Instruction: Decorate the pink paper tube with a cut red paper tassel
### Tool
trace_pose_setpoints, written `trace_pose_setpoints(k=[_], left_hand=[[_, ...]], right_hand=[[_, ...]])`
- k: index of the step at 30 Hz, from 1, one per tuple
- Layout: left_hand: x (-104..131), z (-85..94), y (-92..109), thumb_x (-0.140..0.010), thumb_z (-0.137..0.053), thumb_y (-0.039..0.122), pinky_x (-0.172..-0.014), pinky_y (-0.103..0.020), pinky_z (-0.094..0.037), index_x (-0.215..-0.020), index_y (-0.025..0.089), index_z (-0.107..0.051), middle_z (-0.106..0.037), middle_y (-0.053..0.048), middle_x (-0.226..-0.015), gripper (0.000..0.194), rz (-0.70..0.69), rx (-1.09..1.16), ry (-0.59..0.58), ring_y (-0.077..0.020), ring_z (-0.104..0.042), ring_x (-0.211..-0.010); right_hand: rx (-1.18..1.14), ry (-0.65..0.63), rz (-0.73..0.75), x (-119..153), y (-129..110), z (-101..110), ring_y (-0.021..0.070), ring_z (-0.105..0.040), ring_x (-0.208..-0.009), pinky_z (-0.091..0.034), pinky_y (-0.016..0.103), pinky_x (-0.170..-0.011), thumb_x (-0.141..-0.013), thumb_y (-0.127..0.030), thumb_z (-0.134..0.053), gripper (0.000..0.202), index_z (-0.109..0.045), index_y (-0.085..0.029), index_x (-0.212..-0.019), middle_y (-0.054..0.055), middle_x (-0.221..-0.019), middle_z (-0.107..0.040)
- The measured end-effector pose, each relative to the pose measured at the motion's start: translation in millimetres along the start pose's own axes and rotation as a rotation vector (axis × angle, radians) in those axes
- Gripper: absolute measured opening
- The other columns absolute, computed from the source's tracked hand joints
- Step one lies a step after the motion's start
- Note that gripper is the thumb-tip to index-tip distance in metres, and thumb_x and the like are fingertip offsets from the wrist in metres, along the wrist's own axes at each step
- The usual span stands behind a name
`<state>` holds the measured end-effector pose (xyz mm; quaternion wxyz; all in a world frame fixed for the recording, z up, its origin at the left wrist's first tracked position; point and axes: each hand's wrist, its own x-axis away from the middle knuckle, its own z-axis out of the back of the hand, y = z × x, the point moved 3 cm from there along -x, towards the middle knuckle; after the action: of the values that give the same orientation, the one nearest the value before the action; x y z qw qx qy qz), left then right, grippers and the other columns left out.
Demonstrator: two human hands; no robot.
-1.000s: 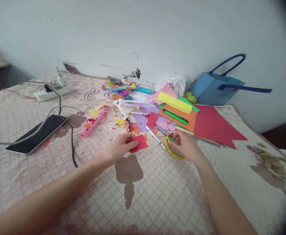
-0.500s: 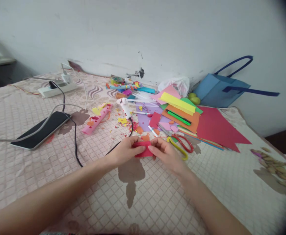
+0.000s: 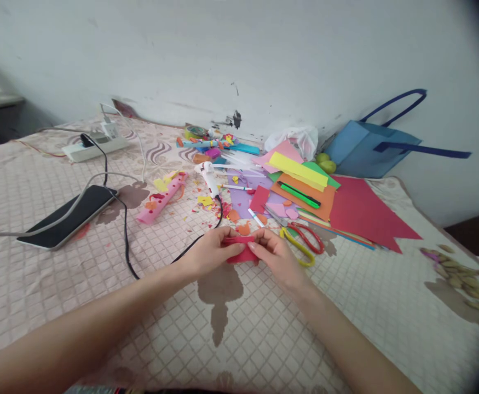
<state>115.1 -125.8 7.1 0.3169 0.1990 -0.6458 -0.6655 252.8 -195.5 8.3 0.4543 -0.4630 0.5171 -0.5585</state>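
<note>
Head camera first: how does the left hand (image 3: 211, 253) look?

Its fingers are curled in, with the thumb pressed flat over the left part of a small, bright red piece of paper (image 3: 242, 254).

And the right hand (image 3: 279, 256)?

It pinches the right end of the same piece, thumb on the near face and index finger bent along the top edge. Neither hand is spread; the remaining fingers are mostly tucked behind, so their exact grip cannot be told.

Where does that piece sit?

Between the two sets of fingertips, above the cream quilted tablecloth (image 3: 264, 339) with its diamond pattern.

What lies nearest the right hand?

Scissors with one red and one yellow handle (image 3: 284, 224), just beside it, blades pointing toward a loose darker red paper rectangle (image 3: 259, 199).

Beyond the left hand?

A white glue gun (image 3: 210, 181) with a black cord, colourful paper scraps around it. Farther left lie a pink decorated paper tube (image 3: 160, 203) and a flat black device (image 3: 71, 215).
</note>
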Motion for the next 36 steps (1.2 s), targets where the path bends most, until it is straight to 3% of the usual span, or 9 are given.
trace_pose_setpoints(k=[5,12,19,24,36], left_hand=[[0.4,0.6,1.9,-0.073,-0.061,0.032,-0.050,-0.021,-0.033,-0.077,0.015,-0.054,-0.055,0.002,-0.064,0.018,0.009,0.030,0.015,-0.0095,-0.048,-0.056],[0.7,-1.3,2.2,-0.078,-0.056,0.051,-0.053,-0.023,-0.036,-0.074,0.015,-0.054,-0.052,0.002,-0.062,0.037,0.066,0.145,0.044,-0.0097,-0.047,-0.055],[-0.5,-0.9,2.5,-0.071,-0.066,0.038,-0.052,-0.021,-0.035,-0.077,0.014,-0.058,-0.057,0.001,-0.065,0.026,0.079,0.196,0.019,-0.0090,-0.048,-0.056],[-0.9,1.1,5.8,-0.072,-0.065,0.031,-0.052,-0.021,-0.035,-0.078,0.013,-0.060,-0.058,0.000,-0.066,0.020,0.018,0.138,0.009,-0.0087,-0.049,-0.058],[0.4,0.4,1.8,-0.073,-0.065,0.028,-0.061,-0.024,-0.045,-0.081,0.014,-0.060,-0.065,-0.003,-0.076,0.017,-0.049,0.090,-0.005,-0.0126,-0.059,-0.068]], right_hand=[[-0.010,-0.005,0.007,0.8,-1.3,-1.9,0.0098,-0.047,-0.057,-0.040,0.023,-0.050,-0.077,-0.032,-0.062,0.014,-0.054,-0.021,-0.081,-0.005,-0.066,-0.050],[0.024,0.014,0.046,-0.1,-1.2,-2.8,0.0105,-0.046,-0.055,-0.039,0.024,-0.051,-0.079,-0.028,-0.059,0.008,-0.054,-0.022,-0.080,-0.005,-0.063,-0.046],[0.034,0.005,0.040,0.6,-2.2,-4.8,0.0099,-0.047,-0.056,-0.040,0.024,-0.051,-0.078,-0.027,-0.060,0.008,-0.054,-0.022,-0.081,-0.005,-0.066,-0.049],[-0.002,-0.012,0.006,2.5,-3.0,-4.9,0.0108,-0.050,-0.059,-0.041,0.023,-0.050,-0.081,-0.036,-0.060,0.016,-0.056,-0.021,-0.085,-0.003,-0.071,-0.054],[0.058,0.048,0.008,0.2,0.8,-2.3,0.0112,-0.050,-0.057,-0.043,0.025,-0.053,-0.078,-0.037,-0.063,0.017,-0.055,-0.021,-0.079,-0.003,-0.066,-0.054]])
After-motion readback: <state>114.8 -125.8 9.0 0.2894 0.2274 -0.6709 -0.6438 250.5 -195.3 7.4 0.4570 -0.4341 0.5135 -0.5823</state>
